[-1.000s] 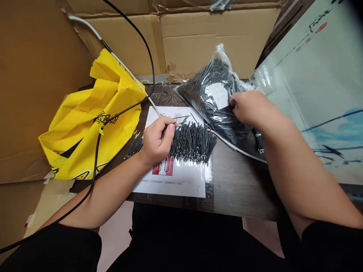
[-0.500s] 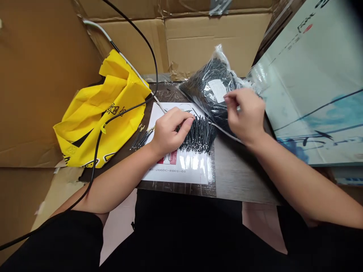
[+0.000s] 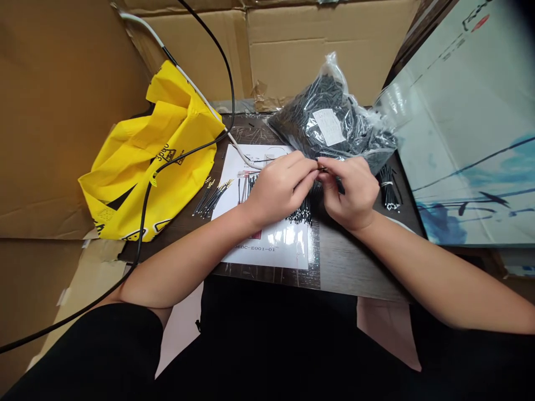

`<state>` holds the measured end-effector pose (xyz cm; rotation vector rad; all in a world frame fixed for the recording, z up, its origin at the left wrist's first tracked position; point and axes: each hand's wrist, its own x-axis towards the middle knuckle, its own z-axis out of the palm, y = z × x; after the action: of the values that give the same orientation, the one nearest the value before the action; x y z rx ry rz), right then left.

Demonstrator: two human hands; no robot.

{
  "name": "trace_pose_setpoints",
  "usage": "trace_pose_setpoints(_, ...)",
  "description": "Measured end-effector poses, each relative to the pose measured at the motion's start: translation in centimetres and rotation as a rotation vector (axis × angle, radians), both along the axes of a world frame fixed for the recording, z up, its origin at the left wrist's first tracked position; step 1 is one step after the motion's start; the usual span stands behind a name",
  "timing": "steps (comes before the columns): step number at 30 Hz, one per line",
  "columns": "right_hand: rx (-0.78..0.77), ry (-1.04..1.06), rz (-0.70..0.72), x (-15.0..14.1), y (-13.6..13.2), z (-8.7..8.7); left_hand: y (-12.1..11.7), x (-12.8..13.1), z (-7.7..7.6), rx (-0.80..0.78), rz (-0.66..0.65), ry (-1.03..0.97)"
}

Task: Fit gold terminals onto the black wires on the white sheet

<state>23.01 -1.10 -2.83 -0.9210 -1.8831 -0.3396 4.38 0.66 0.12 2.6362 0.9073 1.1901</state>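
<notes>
My left hand (image 3: 284, 186) is closed in a pinch on a thin black wire (image 3: 262, 161), whose tail sticks out to the left behind the hand. My right hand (image 3: 353, 192) meets it fingertip to fingertip, pinching something small and dark at the wire's end; the fingers hide most of it. Beneath my left hand, a row of short black wires (image 3: 301, 213) with shiny tips lies on a printed sheet (image 3: 288, 256). Just behind my right hand rests a clear plastic bag (image 3: 309, 111) full of small black pieces, with a white label (image 3: 329, 127).
A yellow bag (image 3: 184, 120) lies at the left, crossed by a black cable (image 3: 144, 223). Loose wires with gold-coloured ends (image 3: 213, 197) lie beside the sheet. A tied bundle of black wires (image 3: 389, 192) is at the right. Cardboard (image 3: 326, 55) and a pale painted panel (image 3: 472, 139) border the table (image 3: 355, 267).
My right hand has moved left and down from the plastic bag to meet my left hand. My left hand has shifted right. The tied bundle at the right has come into view.
</notes>
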Motion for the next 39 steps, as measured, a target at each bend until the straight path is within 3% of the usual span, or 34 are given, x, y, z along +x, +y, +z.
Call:
trace_pose_setpoints(6, -0.217, -0.021, 0.010, 0.3, 0.2, 0.0, 0.1, -1.0, -1.2, 0.020, 0.005, 0.027)
trace_pose_setpoints(10, -0.184, 0.006, 0.106, 0.2, 0.3, 0.0, 0.0, -1.5, -1.3, -0.020, 0.021, -0.028)
trace_pose_setpoints(16, -0.155, 0.006, 0.111, 0.1, 0.3, 0.1, -0.1, -1.5, -1.3, -0.019, 0.031, -0.052)
trace_pose_setpoints(21, -0.244, 0.181, -0.014, 0.4, 0.3, 0.0, -0.1, -1.5, -1.0, -0.107, 0.092, -0.166)
trace_pose_setpoints(25, -0.222, 0.244, -0.069, 0.7, 0.2, 0.0, 0.0, -1.6, -1.1, -0.188, 0.150, -0.275)
trace_pose_setpoints(32, -0.234, 0.269, -0.098, 0.9, 0.0, -0.1, 0.0, -1.5, -0.9, -0.193, 0.044, -0.241)
trace_pose_setpoints(39, -0.171, 0.279, 0.042, 0.9, 0.2, -0.2, -0.2, -1.5, -0.7, -0.126, 0.016, -0.216)
